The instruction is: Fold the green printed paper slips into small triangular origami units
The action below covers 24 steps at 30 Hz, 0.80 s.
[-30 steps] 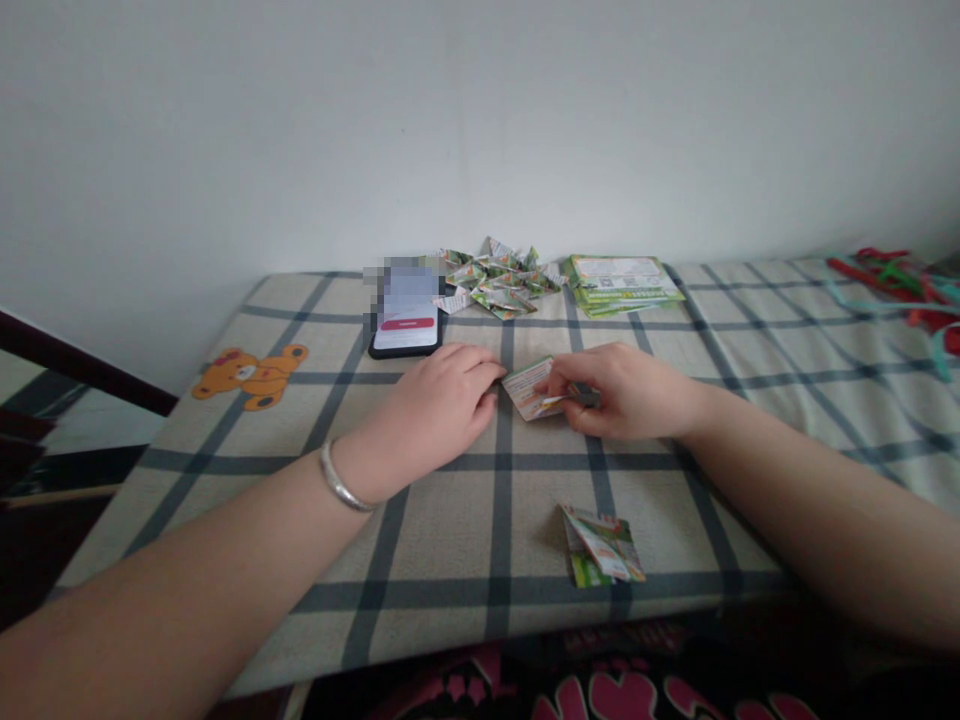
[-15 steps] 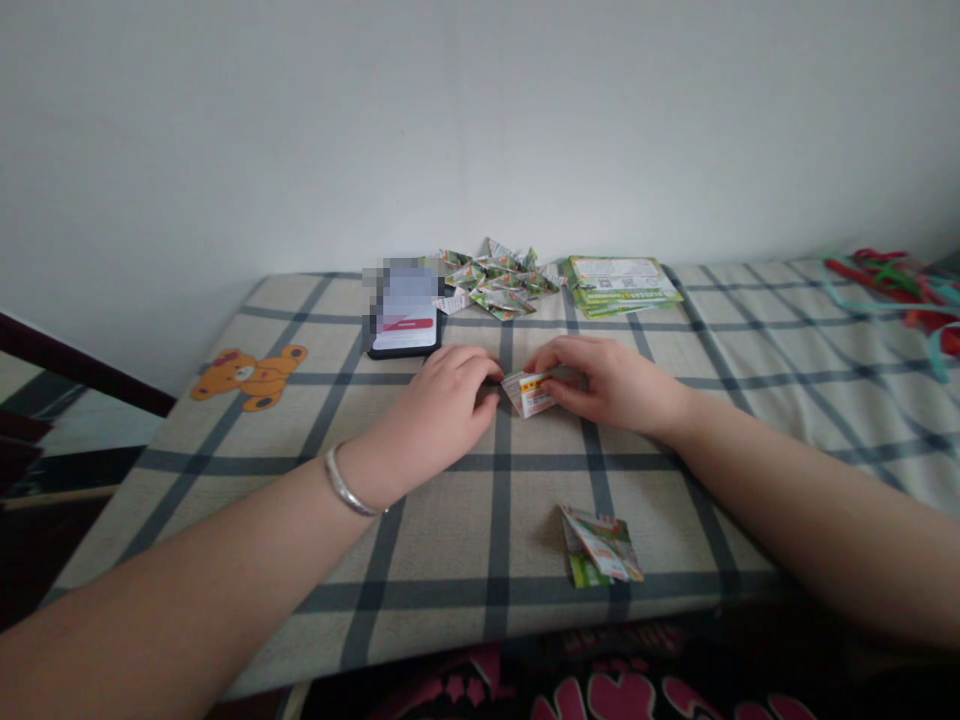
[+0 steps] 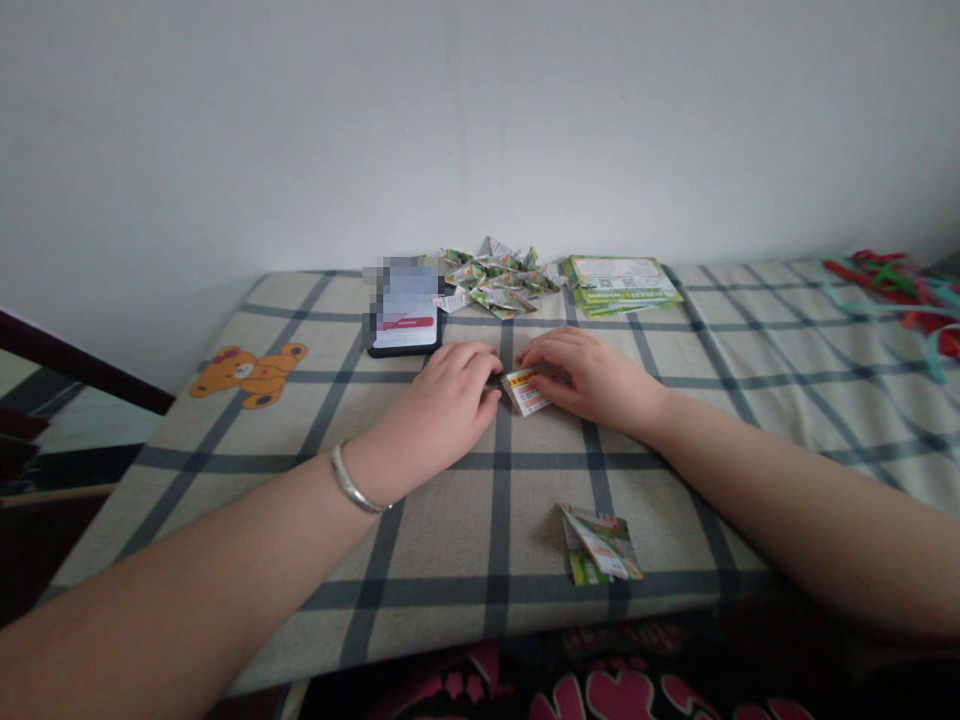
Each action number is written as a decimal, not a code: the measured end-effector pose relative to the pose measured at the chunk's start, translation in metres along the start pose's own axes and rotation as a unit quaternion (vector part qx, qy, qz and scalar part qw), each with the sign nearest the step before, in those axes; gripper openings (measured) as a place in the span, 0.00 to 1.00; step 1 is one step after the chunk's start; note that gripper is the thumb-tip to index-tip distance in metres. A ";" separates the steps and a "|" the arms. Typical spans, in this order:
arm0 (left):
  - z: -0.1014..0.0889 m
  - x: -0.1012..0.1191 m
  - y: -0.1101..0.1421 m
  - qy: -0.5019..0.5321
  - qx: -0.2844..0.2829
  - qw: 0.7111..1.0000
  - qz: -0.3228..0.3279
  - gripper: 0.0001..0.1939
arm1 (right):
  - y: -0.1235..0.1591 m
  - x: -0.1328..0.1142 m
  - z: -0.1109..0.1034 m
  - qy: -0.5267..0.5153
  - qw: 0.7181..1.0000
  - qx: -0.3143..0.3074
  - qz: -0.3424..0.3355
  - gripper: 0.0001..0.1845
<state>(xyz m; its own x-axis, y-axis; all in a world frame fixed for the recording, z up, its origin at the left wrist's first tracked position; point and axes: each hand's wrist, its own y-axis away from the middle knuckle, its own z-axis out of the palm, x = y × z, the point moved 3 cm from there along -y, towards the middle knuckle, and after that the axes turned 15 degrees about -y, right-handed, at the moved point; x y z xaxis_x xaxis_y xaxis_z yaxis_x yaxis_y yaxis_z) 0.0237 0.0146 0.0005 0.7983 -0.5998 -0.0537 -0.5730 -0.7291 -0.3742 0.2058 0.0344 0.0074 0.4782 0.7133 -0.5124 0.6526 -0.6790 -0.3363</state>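
Note:
A small folded piece of printed paper (image 3: 527, 393), white with a yellow strip, lies on the checked tablecloth between my hands. My right hand (image 3: 592, 380) pinches its right side, thumb on top and fingers behind. My left hand (image 3: 454, 400), with a silver bangle at the wrist, has its thumb and curled fingertips closed at the paper's left corner. Part of the paper is hidden by the right thumb. Nearer to me lies another folded paper piece (image 3: 600, 545), green and white, with a flap standing partly up.
By the wall sits a pile of folded paper pieces (image 3: 501, 280), beside a stack of flat green leaflets (image 3: 622, 283). A phone (image 3: 405, 335) lies left of the pile. An orange bear cutout (image 3: 251, 375) is at the left; coloured ribbons (image 3: 892, 290) are at the far right.
My right hand has shifted slightly left and away from me over the paper. The paper has turned a little and shows more of its printed white face. My left hand has hardly moved.

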 end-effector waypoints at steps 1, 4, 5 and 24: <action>0.000 0.000 0.000 -0.002 -0.001 1.000 0.006 0.11 | 0.000 0.000 0.000 0.000 1.000 0.001 0.001 0.07; 0.000 -0.001 0.000 0.008 -0.006 1.000 0.007 0.10 | 0.000 0.000 0.000 0.001 1.000 0.003 -0.004 0.06; 0.001 -0.001 0.000 0.012 -0.007 1.000 0.003 0.10 | 0.000 0.000 0.000 -0.002 1.000 0.005 -0.008 0.06; -0.003 -0.002 -0.007 0.209 0.000 0.975 -0.069 0.07 | 0.006 -0.008 -0.008 -0.098 0.989 0.098 -0.049 0.04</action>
<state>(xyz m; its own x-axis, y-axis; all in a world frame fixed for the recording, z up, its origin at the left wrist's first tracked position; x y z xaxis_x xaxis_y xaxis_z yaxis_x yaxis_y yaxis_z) 0.0252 0.0198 0.0061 0.7228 -0.5775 0.3795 -0.4645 -0.8127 -0.3518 0.2107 0.0258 0.0156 0.2821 0.7427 -0.6072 0.5540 -0.6429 -0.5289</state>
